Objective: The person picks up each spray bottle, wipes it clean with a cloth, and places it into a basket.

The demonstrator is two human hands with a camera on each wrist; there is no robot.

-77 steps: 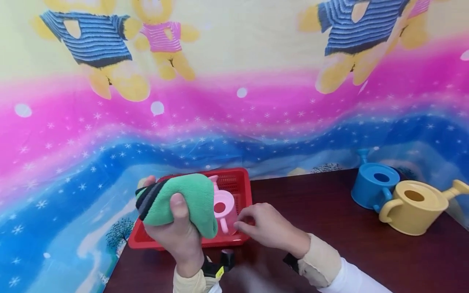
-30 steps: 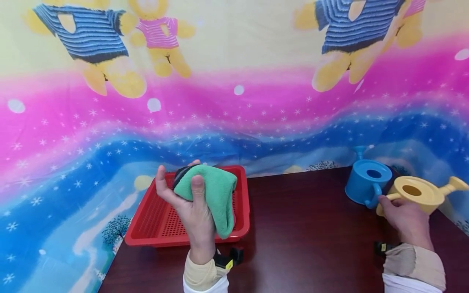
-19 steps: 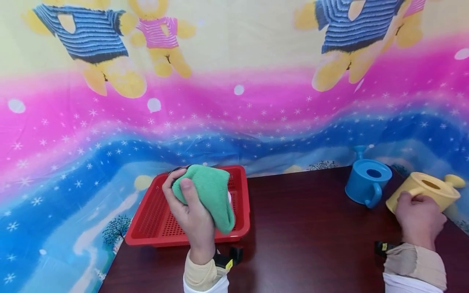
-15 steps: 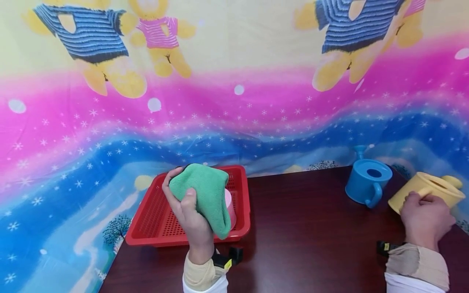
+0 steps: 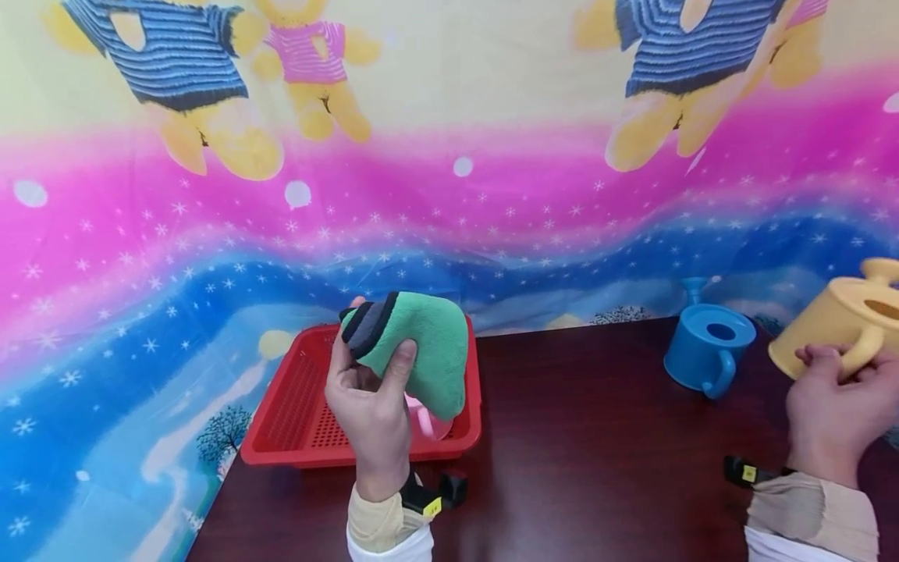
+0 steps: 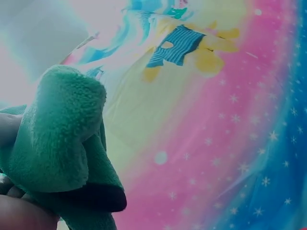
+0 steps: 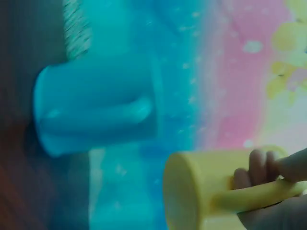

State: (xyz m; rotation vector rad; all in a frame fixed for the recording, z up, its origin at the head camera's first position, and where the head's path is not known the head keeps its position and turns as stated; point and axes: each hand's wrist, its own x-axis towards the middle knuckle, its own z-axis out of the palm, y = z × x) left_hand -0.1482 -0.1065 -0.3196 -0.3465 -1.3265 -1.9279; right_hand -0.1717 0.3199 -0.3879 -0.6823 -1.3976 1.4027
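Note:
My left hand (image 5: 372, 414) grips a folded green cloth (image 5: 428, 351) with dark grey and black stripes, thumb across its front, above the red basket (image 5: 281, 453). In the left wrist view the plush green cloth (image 6: 57, 129) bunches between the fingers. Partly hidden behind it, a pink watering can (image 5: 431, 425) sits in the basket. At the far right my right hand (image 5: 843, 410) holds a yellow watering can (image 5: 822, 320) by its handle, raised off the table. The right wrist view shows fingers curled round the yellow handle (image 7: 254, 196).
A blue watering can (image 5: 702, 351) stands on the dark wooden table (image 5: 583, 437), just left of the yellow one. Behind the table hangs a patterned backdrop (image 5: 449, 211) with printed bears and snowflakes.
My right hand went from beside the basket to the yellow watering can, took its handle, turned it and lifted it. My left hand kept the green cloth, turning and shifting it slightly.

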